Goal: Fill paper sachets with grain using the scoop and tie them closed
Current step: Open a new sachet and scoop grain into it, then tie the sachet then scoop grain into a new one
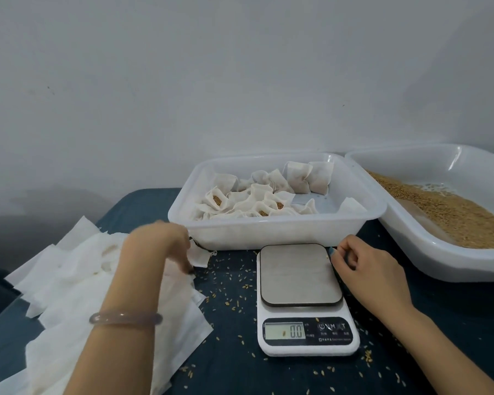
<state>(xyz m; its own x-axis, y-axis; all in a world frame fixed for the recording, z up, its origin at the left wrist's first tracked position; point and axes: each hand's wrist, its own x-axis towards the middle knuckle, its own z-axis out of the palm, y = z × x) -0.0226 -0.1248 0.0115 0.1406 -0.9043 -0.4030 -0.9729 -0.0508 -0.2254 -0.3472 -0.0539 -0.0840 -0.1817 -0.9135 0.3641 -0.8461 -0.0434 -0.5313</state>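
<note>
1. Two tubs crowd the table's far edge: filled sachets [257, 198] in the middle tub [268, 223], loose grain [454, 212] in the right tray [468, 269], cut off by the frame
2. Open, grain-strewn dark cloth [234, 374] surrounds the scale [300, 275]
3. Right hand [362, 263] rests loosely curled, empty, beside the scale's far corner
4. Left hand [160, 243] is blurred over the flat sachets [77, 280]; its grip I cannot tell

The left hand [160, 240] is motion-blurred; its hold on the small white paper sachet [199, 257] cannot be made out. The pile of flat white paper sachets [69, 269] is partly covered by the forearm [120, 332] and cut off at left and bottom. The white plastic grain tub [454, 260] is cut by the right edge. The small print on the white digital kitchen scale [301, 280] cannot be read.
</note>
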